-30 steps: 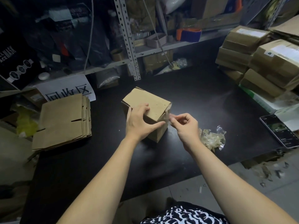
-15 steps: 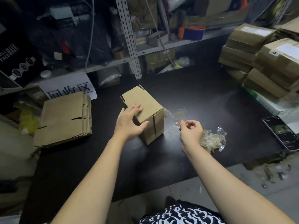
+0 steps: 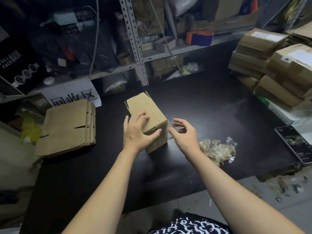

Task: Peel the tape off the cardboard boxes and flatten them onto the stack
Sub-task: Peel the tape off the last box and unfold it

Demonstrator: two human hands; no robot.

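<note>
Right then, the cardboard box (image 3: 148, 107) sat upright near the middle of the black table (image 3: 211, 115), one corner turned toward the person. The left hand (image 3: 138, 132) clasped its near top corner, fingers spread across the top panel and thumb pressed onto the front face. Just beside the box's right edge hovered the right hand (image 3: 184, 132), fingers loosely curved, thumb and forefinger apart. A faint clear strip of tape (image 3: 169, 123) showed blurred at the fingertips, and whether the hand actually had hold of it could not be told. Off to the left lay the stack of flattened boxes (image 3: 67, 125), its far edge overlapping a white paper sign (image 3: 74, 97). A crumpled wad of clear tape (image 3: 217, 149) lay near the right wrist, a phone (image 3: 293, 144) sat at the table's right edge, and sealed parcels (image 3: 278, 68) were piled at the far right.
</note>
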